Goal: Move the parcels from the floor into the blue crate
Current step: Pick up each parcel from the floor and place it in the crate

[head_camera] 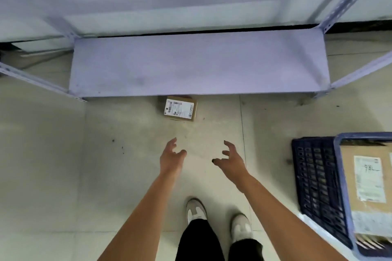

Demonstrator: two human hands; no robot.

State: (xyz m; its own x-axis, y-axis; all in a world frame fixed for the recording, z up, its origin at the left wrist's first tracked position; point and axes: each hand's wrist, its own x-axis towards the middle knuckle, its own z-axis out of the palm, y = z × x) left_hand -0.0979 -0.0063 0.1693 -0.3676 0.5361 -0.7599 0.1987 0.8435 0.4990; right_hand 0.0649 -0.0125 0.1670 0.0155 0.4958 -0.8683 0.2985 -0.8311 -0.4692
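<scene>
A small brown cardboard parcel (pixel 180 108) with a white shipping label lies on the floor, just in front of the low shelf's front edge. My left hand (pixel 171 155) and my right hand (pixel 230 158) are stretched out side by side, below the parcel in the view and apart from it. Both hold nothing, their fingers spread and loosely curved. The blue crate (pixel 318 186) stands at the right edge, its latticed wall facing me. Inside it lies a larger brown parcel (pixel 369 180) with a white label.
A low pale metal shelf (pixel 197 65) on angled posts spans the view ahead, against a white wall. The floor is of light tiles. My two feet in white shoes (pixel 196 211) stand below the hands.
</scene>
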